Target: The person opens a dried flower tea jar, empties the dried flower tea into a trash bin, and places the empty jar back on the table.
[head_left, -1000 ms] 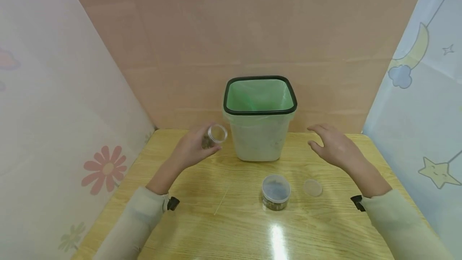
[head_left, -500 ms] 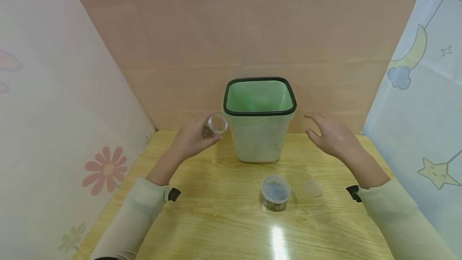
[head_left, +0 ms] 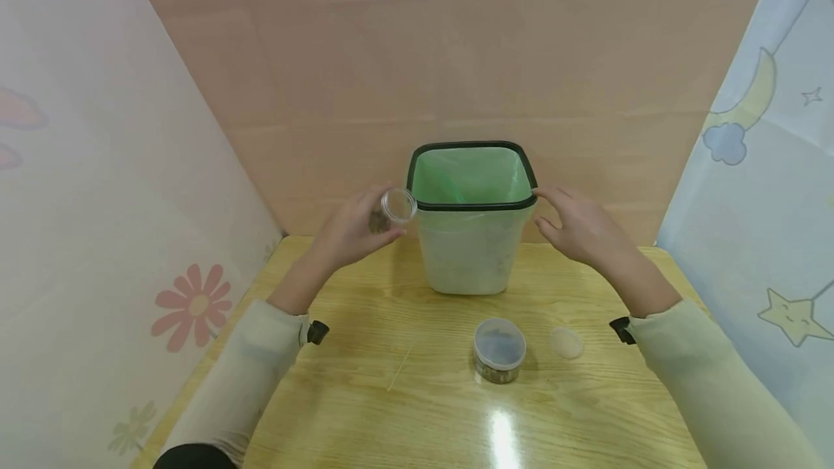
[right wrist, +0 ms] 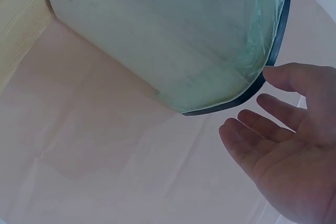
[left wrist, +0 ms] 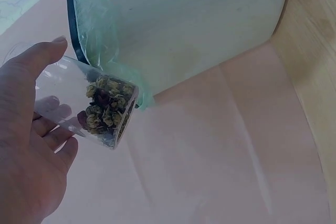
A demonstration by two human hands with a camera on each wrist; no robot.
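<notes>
My left hand [head_left: 355, 229] grips a clear jar [left wrist: 71, 87], tilted, with its round mouth beside the bin's left rim in the head view. Dried flower buds [left wrist: 107, 106] lie bunched at the jar's bottom end. The white trash bin [head_left: 465, 255] has a green bag [head_left: 472, 168] lining it and a black rim [head_left: 469, 206]. At the bin's right side is my right hand [head_left: 583, 226], fingers spread and relaxed, holding nothing. Its fingertips are right at the black rim in the right wrist view.
On the wooden table [head_left: 339, 396], in front of the bin, stands a squat round tub [head_left: 499, 357] with a pale top and dark contents. A translucent disc [head_left: 567, 343] lies to its right, a thin pale stick [head_left: 400, 371] to its left. Papered walls enclose the back and sides.
The left hand has lifted the jar upward, closer to the bin's rim. The right hand has moved up and left, to the bin's right edge. The things on the table have stayed put.
</notes>
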